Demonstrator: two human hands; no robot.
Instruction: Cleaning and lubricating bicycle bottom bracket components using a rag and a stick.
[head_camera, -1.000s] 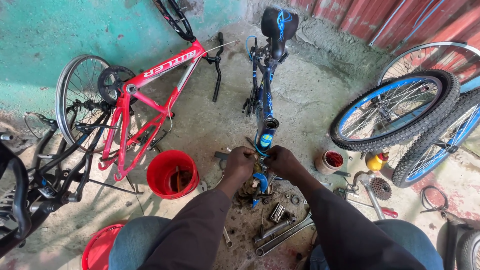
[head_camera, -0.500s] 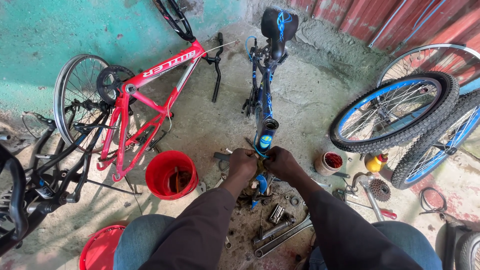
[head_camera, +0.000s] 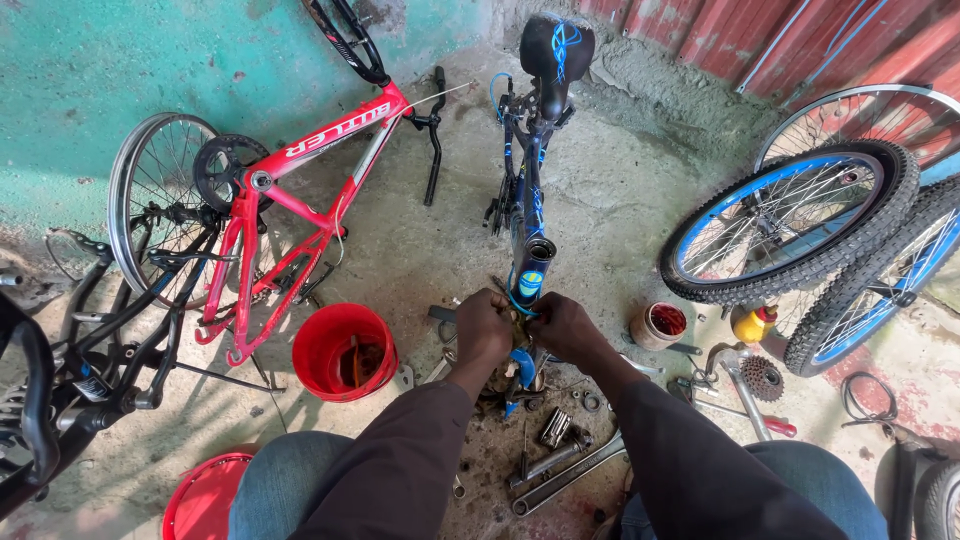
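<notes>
A rough concrete floor (head_camera: 420, 240) under a teal wall carries everything here, and the person sits low on it with knees apart. Nearest lie loose tools — a long wrench (head_camera: 565, 478) and a socket (head_camera: 555, 427) between the legs. Just beyond, the left hand (head_camera: 483, 328) and right hand (head_camera: 563, 327) meet at the open head tube (head_camera: 532, 272) of the blue bicycle frame (head_camera: 528, 190), which lies lengthwise on the floor with its saddle (head_camera: 556, 48) at the far end. Both sets of fingers curl closed around a small part at the tube's mouth — too hidden to name. This looks like headset work, so the next move probably calls for steady, square pressure. A red bucket (head_camera: 344, 352) stands left, a red bicycle frame (head_camera: 300, 195) beyond; blue-rimmed wheels (head_camera: 790, 225) lean right.
</notes>
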